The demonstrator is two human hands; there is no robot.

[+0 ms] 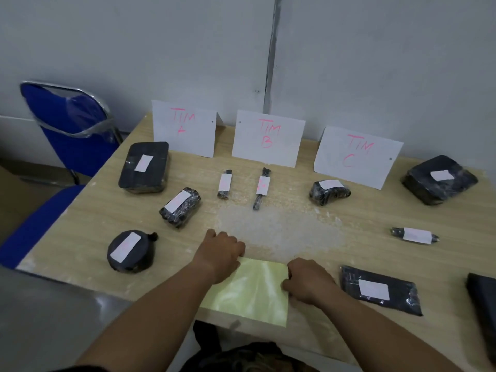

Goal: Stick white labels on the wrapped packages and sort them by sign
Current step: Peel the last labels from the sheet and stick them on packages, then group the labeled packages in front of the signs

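Note:
A pale yellow backing sheet (pixel 249 291) lies at the table's near edge. My left hand (pixel 221 252) grips its top left corner and my right hand (pixel 308 280) grips its right edge, fingers curled. Several black wrapped packages with white labels lie around. A flat box (pixel 145 167), a bundle (pixel 181 206) and a round one (pixel 131 251) sit left by the sign TIM A (pixel 185 127). Two thin rolls (pixel 225 183) (pixel 261 187) lie before TIM B (pixel 268 138). A curved package (pixel 328 191) lies under TIM C (pixel 357 154).
At the right are a flat box (pixel 440 178), a small roll (pixel 414 234), a long flat package (pixel 378 289) and a black package (pixel 483 296) cut by the frame edge. A blue chair (pixel 67 124) stands left of the wooden table (pixel 281 226).

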